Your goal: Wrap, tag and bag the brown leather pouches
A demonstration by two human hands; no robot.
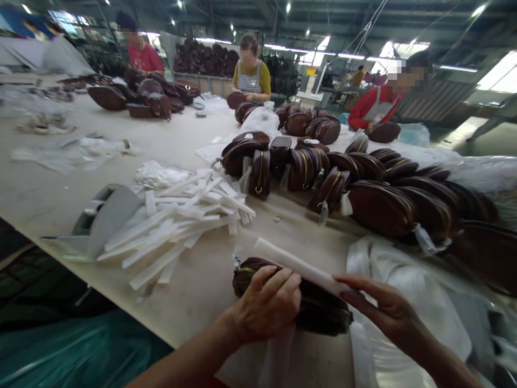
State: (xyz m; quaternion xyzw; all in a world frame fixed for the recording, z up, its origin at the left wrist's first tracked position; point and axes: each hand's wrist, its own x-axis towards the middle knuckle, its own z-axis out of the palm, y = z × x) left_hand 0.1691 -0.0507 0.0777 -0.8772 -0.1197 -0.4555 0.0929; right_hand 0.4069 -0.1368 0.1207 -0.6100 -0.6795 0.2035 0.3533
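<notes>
A dark brown leather bag (323, 310) with a gold zip lies on the table right in front of me. Across its left part, my left hand (269, 302) is closed with curled fingers gripping the bag. My right hand (379, 304) pinches one end of a white foam strip (297, 263) between thumb and fingers. The strip slants along the bag's far side, its other end pointing up and left. Below the bag hangs a pale translucent sheet (277, 355). A small clear-wrapped piece (237, 256) sticks up at the bag's left end.
Loose white strips (181, 221) are heaped to the left, beside a grey tape dispenser (109, 215). Rows of finished-looking brown bags (379, 207) fill the right. White sheeting (404, 291) lies near my right hand. Several co-workers (252, 73) handle bags across the table (169, 134).
</notes>
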